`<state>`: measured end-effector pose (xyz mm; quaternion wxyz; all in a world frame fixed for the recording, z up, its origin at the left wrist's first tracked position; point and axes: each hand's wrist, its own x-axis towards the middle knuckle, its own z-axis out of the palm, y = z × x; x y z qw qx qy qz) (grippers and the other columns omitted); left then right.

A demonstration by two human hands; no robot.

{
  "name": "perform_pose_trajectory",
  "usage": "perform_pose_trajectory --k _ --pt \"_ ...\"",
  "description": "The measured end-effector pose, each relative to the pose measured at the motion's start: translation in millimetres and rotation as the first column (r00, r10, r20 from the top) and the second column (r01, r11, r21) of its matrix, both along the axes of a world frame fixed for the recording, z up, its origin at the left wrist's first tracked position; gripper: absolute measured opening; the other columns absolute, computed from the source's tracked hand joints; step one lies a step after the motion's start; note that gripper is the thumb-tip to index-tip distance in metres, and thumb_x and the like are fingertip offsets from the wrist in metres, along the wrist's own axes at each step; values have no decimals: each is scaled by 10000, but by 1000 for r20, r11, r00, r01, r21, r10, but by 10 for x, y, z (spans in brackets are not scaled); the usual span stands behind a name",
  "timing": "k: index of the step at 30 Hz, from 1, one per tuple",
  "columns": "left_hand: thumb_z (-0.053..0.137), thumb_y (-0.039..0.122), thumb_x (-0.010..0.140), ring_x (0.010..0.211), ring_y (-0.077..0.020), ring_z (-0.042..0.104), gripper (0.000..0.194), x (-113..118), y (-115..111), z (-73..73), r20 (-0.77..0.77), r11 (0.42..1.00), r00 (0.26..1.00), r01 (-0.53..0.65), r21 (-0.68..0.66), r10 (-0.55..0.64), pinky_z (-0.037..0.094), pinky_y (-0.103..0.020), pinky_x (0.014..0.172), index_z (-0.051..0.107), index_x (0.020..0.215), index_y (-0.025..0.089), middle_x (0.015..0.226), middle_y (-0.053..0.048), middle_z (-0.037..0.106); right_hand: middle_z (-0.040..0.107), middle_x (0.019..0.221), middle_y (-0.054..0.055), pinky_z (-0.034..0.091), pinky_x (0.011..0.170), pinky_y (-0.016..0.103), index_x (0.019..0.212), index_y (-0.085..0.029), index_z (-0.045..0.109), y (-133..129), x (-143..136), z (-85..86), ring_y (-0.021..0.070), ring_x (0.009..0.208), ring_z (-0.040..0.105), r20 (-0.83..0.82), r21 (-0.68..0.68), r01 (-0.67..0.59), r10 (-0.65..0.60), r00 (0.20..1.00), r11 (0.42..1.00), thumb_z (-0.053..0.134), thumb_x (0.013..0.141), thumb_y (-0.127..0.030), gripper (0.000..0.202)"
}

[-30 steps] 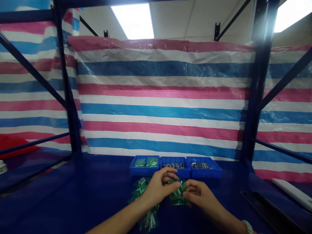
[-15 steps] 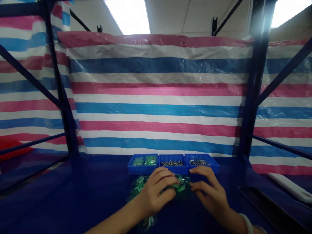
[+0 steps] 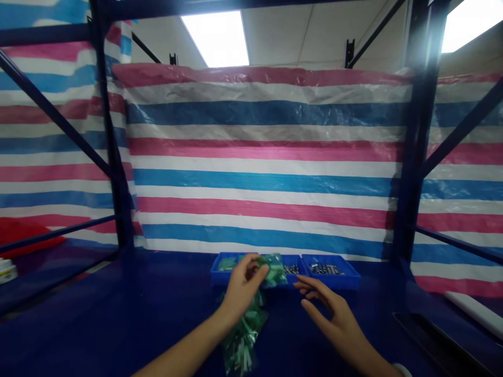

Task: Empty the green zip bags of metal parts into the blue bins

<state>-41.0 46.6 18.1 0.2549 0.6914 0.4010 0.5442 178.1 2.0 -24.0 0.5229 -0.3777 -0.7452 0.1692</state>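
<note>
One green bag (image 3: 274, 271) is pinched between the left hand's (image 3: 242, 285) thumb and fingers, in front of the middle tray (image 3: 294, 259). The right hand (image 3: 332, 310), loose with fingers parted, hovers near that tray's right front. More bags (image 3: 249, 327) lie nearer than the tray; far left of it, a white jar (image 3: 7, 270) is too blurred to read.

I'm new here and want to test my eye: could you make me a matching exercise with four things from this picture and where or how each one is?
1. Left hand
2. Right hand
3. Rightmost blue tray
4. Red item

A. contains metal pieces
B. at the picture's left edge
C. holding a green packet
D. fingers parted, nothing held

Pairs: 1-C; 2-D; 3-A; 4-B
</note>
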Motion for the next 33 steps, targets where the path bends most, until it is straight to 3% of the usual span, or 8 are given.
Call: perform_pose_trajectory --k 8,13,18,21,25,27,30,33 --pt "500 203 792 791 -224 637 202 -951 783 78 -173 882 868 -471 11 466 470 -308 722 627 942 156 796 -51 675 642 1169 94 519 872 396 1212 -250 580 36 -5 -126 245 1011 622 19 -71 -16 17 1000 997 534 893 -334 333" --pt "553 103 727 822 -236 633 181 -980 831 -132 -398 857 780 -515 30 483 463 -319 765 673 847 166 817 -64 677 633 1169 82 524 860 386 1202 -266 590 38 -19 -149 238 1001 620 58 -69 -1 5 998 998 535 884 -319 327" --pt "534 82 743 1076 -295 537 363 -861 695 -77 -475 825 693 -547 143 542 419 -396 904 618 1092 130 1118 -151 584 629 1158 72 518 850 380 1173 -274 599 39 -36 -138 228 995 615 81 -50 -22 26 996 998 511 895 -299 292" --pt "480 103 796 1088 -268 535 356 -703 513 69 -522 874 706 -440 207 479 412 -385 927 591 1131 154 1120 -126 587 635 1144 64 521 836 370 1149 -279 608 33 -44 -123 223 980 618 79 -24 -27 29 996 999 510 891 -286 276" --pt "678 286 706 769 -186 628 142 -428 159 213 -709 991 696 -32 132 117 481 -267 727 687 841 241 786 11 664 648 1105 60 518 831 346 1088 -269 630 16 -50 -97 220 1007 611 69 17 -64 62 996 998 487 897 -258 240" --pt "769 371 595 778 -212 634 303 -329 -13 229 -838 980 537 201 14 -98 486 -279 680 701 866 250 843 1 678 648 1091 64 511 833 342 1058 -260 639 7 -55 -80 220 1017 608 73 23 -82 80 994 996 471 904 -247 229" --pt "786 364 566 932 -281 613 530 -256 -171 220 -929 933 287 333 -132 -234 497 -348 727 657 1066 242 1078 -58 647 648 1071 73 504 826 349 1026 -246 649 -7 -67 -54 225 1006 609 89 5 -87 86 992 996 467 903 -244 219" --pt "781 250 570 991 -296 593 558 -242 -188 214 -939 929 235 330 -165 -251 479 -402 795 626 1106 238 1112 -67 634 648 1059 80 496 818 358 1007 -236 654 -19 -78 -37 231 995 606 97 -26 -83 85 992 996 473 898 -251 212"
